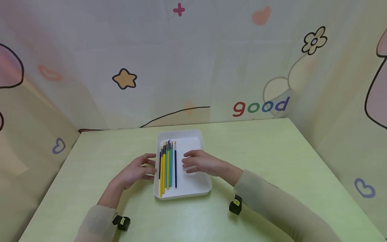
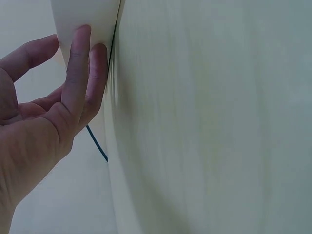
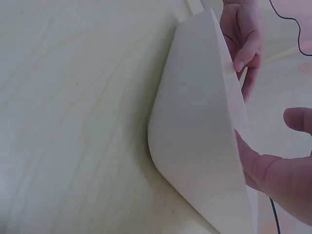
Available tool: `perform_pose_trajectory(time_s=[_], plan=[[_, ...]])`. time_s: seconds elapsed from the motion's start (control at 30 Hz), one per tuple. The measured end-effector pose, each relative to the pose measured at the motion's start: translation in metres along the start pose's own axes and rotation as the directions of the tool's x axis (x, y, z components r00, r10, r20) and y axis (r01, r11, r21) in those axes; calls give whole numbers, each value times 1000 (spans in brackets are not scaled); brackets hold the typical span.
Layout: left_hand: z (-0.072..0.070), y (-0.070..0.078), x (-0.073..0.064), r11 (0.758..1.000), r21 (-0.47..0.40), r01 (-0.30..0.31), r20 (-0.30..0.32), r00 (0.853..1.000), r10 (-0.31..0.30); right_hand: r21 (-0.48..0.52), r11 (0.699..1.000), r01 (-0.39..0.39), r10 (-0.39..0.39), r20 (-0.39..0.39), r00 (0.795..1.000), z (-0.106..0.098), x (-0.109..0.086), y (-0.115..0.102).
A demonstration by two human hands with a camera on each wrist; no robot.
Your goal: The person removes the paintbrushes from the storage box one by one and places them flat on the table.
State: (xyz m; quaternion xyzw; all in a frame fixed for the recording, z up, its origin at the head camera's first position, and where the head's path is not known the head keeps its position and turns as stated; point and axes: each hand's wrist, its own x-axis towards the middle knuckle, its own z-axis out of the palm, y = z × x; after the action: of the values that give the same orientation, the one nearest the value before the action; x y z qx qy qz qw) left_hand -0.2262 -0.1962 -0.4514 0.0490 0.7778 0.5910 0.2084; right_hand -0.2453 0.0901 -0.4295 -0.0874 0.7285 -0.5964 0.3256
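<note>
A white rectangular tray (image 1: 193, 185) lies on the table, holding several paintbrushes (image 1: 168, 164) with yellow, teal and dark handles in its left half. Bristle ends point to the far side. One dark blue paintbrush (image 1: 175, 169) lies slightly apart on the right. My left hand (image 1: 136, 172) is at the tray's left side, fingers extended; in the left wrist view its fingertips reach the outer wall (image 2: 97, 19). Over the tray's right half is my right hand (image 1: 204, 163), its fingers spread with nothing held. The right wrist view shows the tray's outer side (image 3: 195, 97) beside that hand (image 3: 287, 180).
The pale green table (image 1: 257, 151) extends around the tray. A patterned cloth backdrop (image 1: 181, 67) rises behind it and along both sides. Small black wrist cameras sit at the left cuff (image 1: 122, 222) and the right cuff (image 1: 235, 205).
</note>
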Motion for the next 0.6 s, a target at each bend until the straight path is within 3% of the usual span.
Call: perform_pose_trajectory(time_s=[0.47,0.6], plan=[[0,1,2,1000,-14,28,0,1000,-28,59,998,27,-23,-71,997,16,12,4],[0,2,3,999,-15,32,12,999,-32,26,999,30,-27,-94,995,20,17,4]])
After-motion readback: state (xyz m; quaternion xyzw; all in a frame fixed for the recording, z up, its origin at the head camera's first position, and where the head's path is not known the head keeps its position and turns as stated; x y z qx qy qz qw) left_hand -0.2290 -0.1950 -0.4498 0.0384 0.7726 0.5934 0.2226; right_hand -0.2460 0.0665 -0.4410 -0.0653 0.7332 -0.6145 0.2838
